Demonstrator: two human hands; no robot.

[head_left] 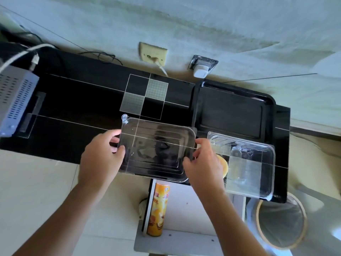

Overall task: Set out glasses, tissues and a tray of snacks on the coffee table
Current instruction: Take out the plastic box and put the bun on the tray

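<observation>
1. Your left hand [100,154] has its grip on the left short edge of the clear plastic lid [156,148], thumb on top and fingers curled under the rim.
2. Your right hand [203,163] pinches the opposite short edge of the same lid, so both grips are closed on it and it hangs level between them, just above the front edge of the black desk [83,100].
3. The lid's long axis runs left to right, across you; its small tab sticks up at the far left corner.
4. Just to the right of your right hand, almost touching it, lies the clear plastic box [251,167], open side up, long axis also roughly left to right, with a round yellow snack [224,166] at its near left end.
5. Behind the box, toward the wall, sits the black tray [265,100], the task's own carrier. It lies ahead and to the right of both grips, so your right hand is the nearer one.
6. The likely next move is to put the lid aside to the left, which frees the box for the tray.
7. Below the desk edge stands a yellow snack can [158,209]; to the right, a waste bin [282,222].
</observation>
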